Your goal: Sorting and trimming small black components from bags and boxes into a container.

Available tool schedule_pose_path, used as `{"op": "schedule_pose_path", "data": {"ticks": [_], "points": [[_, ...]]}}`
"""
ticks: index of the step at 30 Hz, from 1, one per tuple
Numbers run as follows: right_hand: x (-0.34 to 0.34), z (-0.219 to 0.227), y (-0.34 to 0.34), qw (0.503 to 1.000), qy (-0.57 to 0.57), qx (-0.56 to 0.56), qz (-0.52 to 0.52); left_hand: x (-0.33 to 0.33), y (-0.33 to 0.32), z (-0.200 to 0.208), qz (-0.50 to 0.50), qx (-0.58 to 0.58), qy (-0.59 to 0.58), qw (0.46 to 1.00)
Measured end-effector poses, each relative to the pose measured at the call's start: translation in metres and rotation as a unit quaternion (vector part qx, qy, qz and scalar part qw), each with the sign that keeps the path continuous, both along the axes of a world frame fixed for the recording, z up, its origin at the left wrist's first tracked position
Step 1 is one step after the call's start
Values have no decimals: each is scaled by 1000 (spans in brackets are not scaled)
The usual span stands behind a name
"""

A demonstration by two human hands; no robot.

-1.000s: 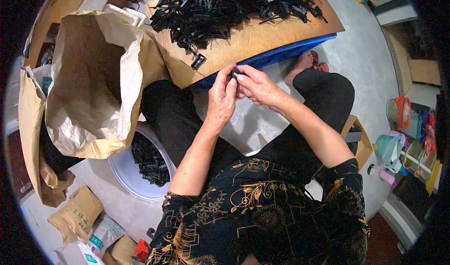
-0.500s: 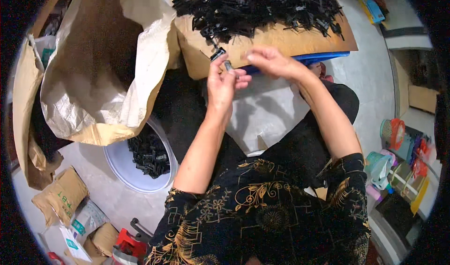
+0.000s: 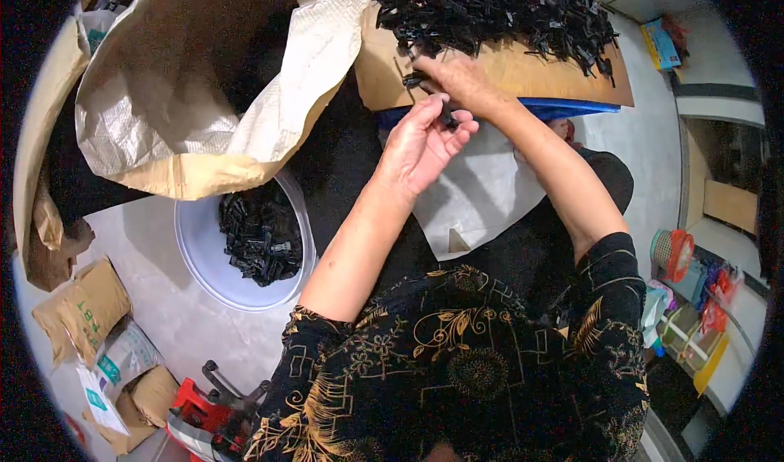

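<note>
Held between the thumb and fingers of my left hand (image 3: 420,145) is a small black plastic part (image 3: 447,117), its outline mostly covered by the fingers. My right hand (image 3: 464,82) reaches past it, palm down, over the near left area of a tan board (image 3: 506,76). Its fingertips are by a loose black plastic piece (image 3: 414,79) at the board's edge; blur hides whether they grip anything. Farther back on the board lies a large heap of similar black plastic parts (image 3: 498,17).
A big open woven sack (image 3: 155,119) stands at left. Below it, a white tub (image 3: 196,262) holds more black parts. Paper-wrapped parcels (image 3: 90,311) and a red-and-black object (image 3: 204,409) are on the floor at lower left. Baskets and bags (image 3: 674,254) stand at right.
My right hand has moved from beside the left hand to the loose piece at the board's edge. The left hand has turned palm up, still holding a part. The whole view has shifted.
</note>
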State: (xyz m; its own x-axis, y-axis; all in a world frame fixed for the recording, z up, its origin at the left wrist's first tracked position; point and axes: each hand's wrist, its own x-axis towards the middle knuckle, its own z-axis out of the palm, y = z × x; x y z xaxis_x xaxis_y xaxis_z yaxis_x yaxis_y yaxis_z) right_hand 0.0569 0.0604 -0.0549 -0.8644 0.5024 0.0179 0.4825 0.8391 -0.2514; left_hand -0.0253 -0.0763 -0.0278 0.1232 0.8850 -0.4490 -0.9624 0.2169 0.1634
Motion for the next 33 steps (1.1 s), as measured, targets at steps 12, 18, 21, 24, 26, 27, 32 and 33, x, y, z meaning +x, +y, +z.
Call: {"op": "schedule_pose_path", "data": {"ticks": [12,18,21,24,26,27,32,33], "points": [[86,41,-37,966,197,-130,-103,11,-4,-5,-58,23,202,977],[113,73,-75,975,195,-103,-24,16,-3,11,-193,170,170,951],[118,76,-81,978,196,-74,-8,20,-3,8,-227,221,184,930],[122,80,-85,982,176,-75,9,22,-4,13,-245,233,171,925],[123,79,-86,977,205,-49,34,21,-4,14,-274,260,138,916],[124,78,-86,977,206,-50,33,22,-5,15,-275,259,138,916],[122,75,-88,980,180,-81,5,24,-7,11,-235,229,137,935],[120,74,-90,980,181,-83,6,25,-7,11,-234,227,137,935]]}}
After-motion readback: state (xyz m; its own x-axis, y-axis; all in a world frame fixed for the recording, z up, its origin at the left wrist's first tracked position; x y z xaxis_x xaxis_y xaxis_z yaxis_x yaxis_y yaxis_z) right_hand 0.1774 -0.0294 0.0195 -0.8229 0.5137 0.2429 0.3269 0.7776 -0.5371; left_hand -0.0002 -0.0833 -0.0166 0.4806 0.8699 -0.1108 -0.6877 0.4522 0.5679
